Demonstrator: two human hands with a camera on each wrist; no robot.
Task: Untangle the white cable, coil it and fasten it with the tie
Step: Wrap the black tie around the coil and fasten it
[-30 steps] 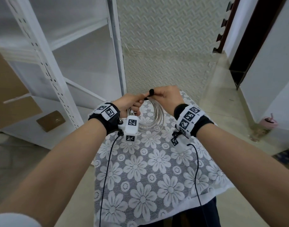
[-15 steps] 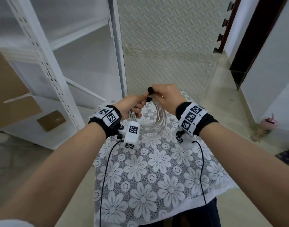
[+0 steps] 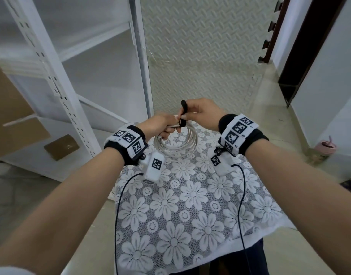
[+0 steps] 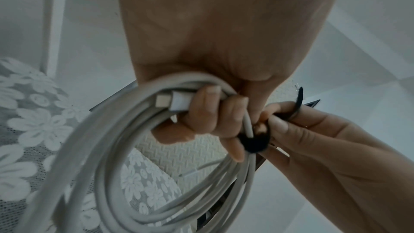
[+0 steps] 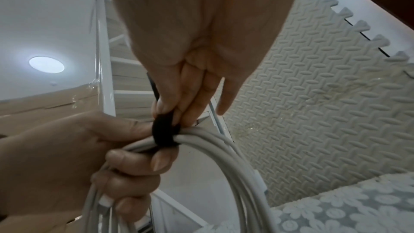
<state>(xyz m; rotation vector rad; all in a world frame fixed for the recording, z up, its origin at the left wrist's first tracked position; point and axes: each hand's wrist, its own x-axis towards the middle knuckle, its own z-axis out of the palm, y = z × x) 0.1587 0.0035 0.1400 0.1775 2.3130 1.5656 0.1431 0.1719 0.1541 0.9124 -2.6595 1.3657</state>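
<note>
Gripping coiled white cable [image 3: 175,144] left hand [image 3: 157,127]; right hand [image 3: 204,113] pinching tie [image 3: 183,114].

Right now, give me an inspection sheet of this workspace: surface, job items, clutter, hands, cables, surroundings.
Surface: table under a floral lace cloth.
Job's things: white cable coiled, held above the table; black tie looped round the bundle, tail still free.
Clutter: nothing seen.
Hands: left hand grips the coil; right hand pinches the tie.
Cables: black wrist-camera leads hang over the cloth.
Surroundings: white shelving, foam mat wall, pink cup on the floor.
</note>
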